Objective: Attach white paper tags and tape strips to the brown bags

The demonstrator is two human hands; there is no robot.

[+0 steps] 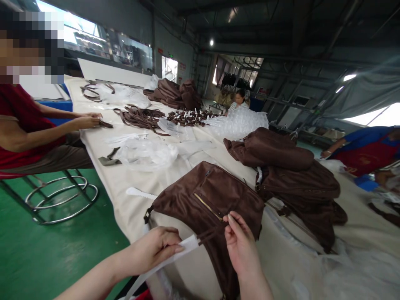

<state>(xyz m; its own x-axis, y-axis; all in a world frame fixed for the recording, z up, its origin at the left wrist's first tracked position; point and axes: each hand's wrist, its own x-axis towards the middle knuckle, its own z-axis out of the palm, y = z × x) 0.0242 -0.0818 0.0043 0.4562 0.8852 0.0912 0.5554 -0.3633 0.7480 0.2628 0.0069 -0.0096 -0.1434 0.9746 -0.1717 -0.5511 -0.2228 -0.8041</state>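
A brown bag [184,196] with a gold zipper [208,206] lies on the cream-covered table [115,187]. My left hand [161,248] pinches a white strip [187,246] in front of the bag, and thin brown cords reach from the strip's end toward the bag. Thumb and forefinger together, my right hand [237,239] is closed at the zipper's near end; the small thing between its fingertips is too small to make out clearly.
More brown bags [281,154] are piled to the right. Brown straps [140,118], clear plastic [146,154] and bubble wrap [243,123] lie farther back. A person in red [28,125] sits at left beside a stool [62,200]; another person in blue [368,141] is at right.
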